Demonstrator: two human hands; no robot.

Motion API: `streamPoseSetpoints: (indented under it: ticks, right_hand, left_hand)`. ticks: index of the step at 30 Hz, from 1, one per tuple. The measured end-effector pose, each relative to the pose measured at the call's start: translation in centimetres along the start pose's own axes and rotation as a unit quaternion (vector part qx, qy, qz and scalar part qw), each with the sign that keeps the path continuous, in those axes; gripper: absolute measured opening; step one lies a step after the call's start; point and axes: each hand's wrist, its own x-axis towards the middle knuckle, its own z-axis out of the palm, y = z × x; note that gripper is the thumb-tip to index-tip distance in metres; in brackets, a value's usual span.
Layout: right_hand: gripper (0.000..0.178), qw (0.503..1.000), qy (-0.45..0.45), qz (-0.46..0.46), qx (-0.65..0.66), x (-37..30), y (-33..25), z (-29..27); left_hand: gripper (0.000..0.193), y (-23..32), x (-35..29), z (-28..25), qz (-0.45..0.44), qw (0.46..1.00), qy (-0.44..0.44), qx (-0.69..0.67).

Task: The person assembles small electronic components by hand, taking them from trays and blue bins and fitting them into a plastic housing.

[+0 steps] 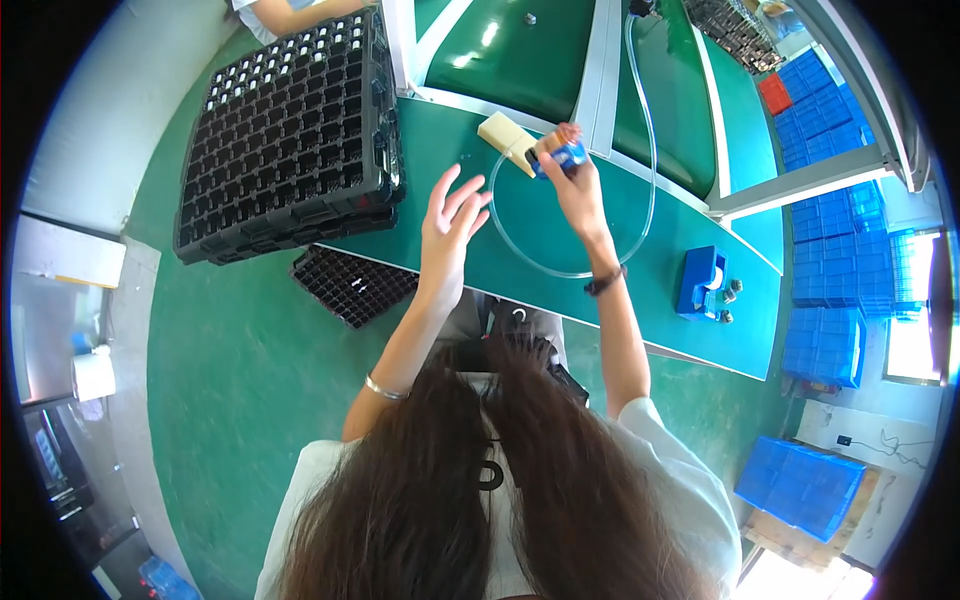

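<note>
In the head view, the right hand (578, 188) grips a blue tool (571, 155) over the green table (440, 145), toward its far edge and just beside a pale yellow block (503, 131). The left hand (448, 235) is released, its fingers loosely spread, nearer and to the left. A clear hose (652, 160) loops around the right wrist area (its end by the tool is hard to make out). Stacked black trays (285, 140) stand far left; a blue dispenser (697, 280) sits right.
</note>
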Motion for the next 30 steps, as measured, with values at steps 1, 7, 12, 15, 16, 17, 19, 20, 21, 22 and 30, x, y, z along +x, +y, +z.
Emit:
streamPoseSetpoints:
  ticks: [1, 7, 12, 15, 16, 17, 19, 20, 21, 22, 30]
  right_hand:
    - [0.036, 0.995, 0.005, -0.045, -0.089, 1.4, 1.4, 0.2]
    - [0.044, 0.969, 0.041, -0.101, -0.22, 5.1, 5.6, 1.5]
    - [0.042, 0.964, 0.059, -0.099, -0.239, 5.2, 6.0, 2.4]
    - [0.044, 0.969, 0.078, -0.093, -0.216, 5.0, 5.9, 3.0]
    - [0.045, 0.972, 0.076, -0.086, -0.206, 5.0, 5.8, 2.9]
    - [0.045, 0.972, 0.078, -0.084, -0.203, 4.9, 5.2, 3.2]
    - [0.047, 0.987, 0.056, -0.034, -0.15, 4.4, 3.6, 3.2]
    - [0.047, 0.986, 0.061, -0.032, -0.15, 4.4, 3.7, 3.0]
    - [0.047, 0.986, 0.07, -0.045, -0.141, 4.5, 3.8, 2.8]
    - [0.046, 0.986, 0.079, -0.059, -0.133, 4.7, 3.9, 2.7]
    - [0.036, 0.97, 0.109, -0.053, -0.211, 4.2, 3.9, 3.6]
  left_hand:
    - [0.05, 0.4, -0.6, -0.2, -0.016, 1.0, 0.004, 0.022]
    - [0.046, -1.1, -2.8, -2.7, -0.064, 0.997, 0.032, 0.012]
    - [0.044, -0.8, -3.5, -2.9, -0.088, 0.995, 0.041, 0.006]
    - [0.042, -0.6, -3.9, -2.5, -0.092, 0.995, 0.037, 0.012]
    - [0.042, -0.6, -4.0, -2.3, -0.094, 0.995, 0.031, 0.015]
    - [0.041, -0.4, -4.2, -2.5, -0.09, 0.995, 0.032, 0.014]
    - [0.041, -0.2, -4.4, -2.6, -0.087, 0.996, 0.029, 0.015]
    - [0.042, -0.2, -4.5, -2.6, -0.084, 0.996, 0.027, 0.017]
    - [0.044, -0.1, -4.5, -2.6, -0.081, 0.996, 0.025, 0.019]
    - [0.044, -0.1, -4.6, -2.5, -0.083, 0.996, 0.022, 0.021]
    - [0.039, 0.0, -5.0, -2.7, -0.09, 0.995, 0.042, 0.011]
